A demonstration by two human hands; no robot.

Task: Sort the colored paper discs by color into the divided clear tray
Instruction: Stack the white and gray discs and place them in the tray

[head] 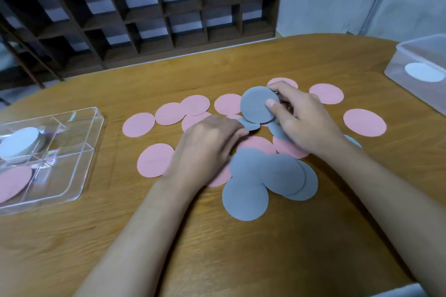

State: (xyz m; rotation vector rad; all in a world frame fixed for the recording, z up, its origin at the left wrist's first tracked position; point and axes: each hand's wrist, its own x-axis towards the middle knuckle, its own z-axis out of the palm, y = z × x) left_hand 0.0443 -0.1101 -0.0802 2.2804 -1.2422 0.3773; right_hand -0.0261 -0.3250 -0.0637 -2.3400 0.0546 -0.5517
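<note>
Several grey paper discs (265,176) lie overlapped on the wooden table (72,236) just in front of the person, with many pink paper discs (138,124) scattered around and partly under them. Grey looks to be the colour in hand: the right hand (304,118) pinches a raised grey disc (258,106) between thumb and fingertips, and whether it is one sheet or a small stack cannot be told. The left hand (207,144) lies low with fairly straight fingers resting on the pile, their tips touching a half-buried grey disc (249,125). The divided clear plastic tray (72,113) sits well apart at the left of the table. White paper discs (19,143) lie in one far compartment and a pink disc (12,182) in the near one beside it; no grey shows in it. At the far right stands a clear plastic box (398,60) holding a white disc (421,72). The next move, I judge, is to free the half-buried disc, add it to the held one, then carry the grey leftward to a compartment of its own. Thin paper lies flat, so an edge must be lifted first.
</note>
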